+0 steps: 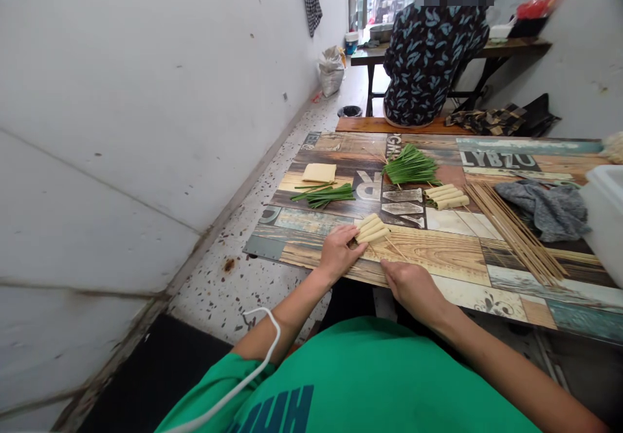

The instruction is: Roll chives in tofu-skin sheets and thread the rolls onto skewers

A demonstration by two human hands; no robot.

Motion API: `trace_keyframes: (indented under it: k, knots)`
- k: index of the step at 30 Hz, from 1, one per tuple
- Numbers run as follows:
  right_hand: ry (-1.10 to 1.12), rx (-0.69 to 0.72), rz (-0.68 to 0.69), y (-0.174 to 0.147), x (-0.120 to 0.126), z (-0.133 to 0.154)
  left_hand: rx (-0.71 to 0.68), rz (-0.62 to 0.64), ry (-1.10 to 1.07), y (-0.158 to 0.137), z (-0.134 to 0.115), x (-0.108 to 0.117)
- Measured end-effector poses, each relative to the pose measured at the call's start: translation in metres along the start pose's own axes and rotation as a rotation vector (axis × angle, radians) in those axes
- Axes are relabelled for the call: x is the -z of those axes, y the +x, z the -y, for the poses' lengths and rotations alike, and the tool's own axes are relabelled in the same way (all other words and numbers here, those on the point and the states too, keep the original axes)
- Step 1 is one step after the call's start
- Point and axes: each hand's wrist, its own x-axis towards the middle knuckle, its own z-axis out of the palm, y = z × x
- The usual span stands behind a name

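My left hand (341, 250) is closed around the left end of a row of pale yellow rolls (372, 228), which look like tofu skin, on the table. A thin bamboo skewer (396, 248) sticks out of their right side. My right hand (413, 288) is pinched at the table's near edge, just below the rolls. A second thin skewer seems to run from its fingertips towards the rolls; most of it is hidden. Beyond my hands lie cut green chives (331, 195) and a stack of flat yellow sheets (319, 173).
A larger pile of chives (411, 165), another skewered set of rolls (446, 197), loose bamboo skewers (518, 235) and a grey cloth (545, 209) lie on the patterned table (438, 251). A white container (606, 212) stands at right. Beyond the table, a person (433, 63) sits facing away.
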Motion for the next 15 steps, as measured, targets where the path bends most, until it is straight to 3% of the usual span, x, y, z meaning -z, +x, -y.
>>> trace_keyframes:
  k: [15]
  knots:
    - [0.009, -0.041, 0.043, 0.02, -0.006, 0.004, -0.014, -0.008, 0.003, -0.001, 0.003, -0.003]
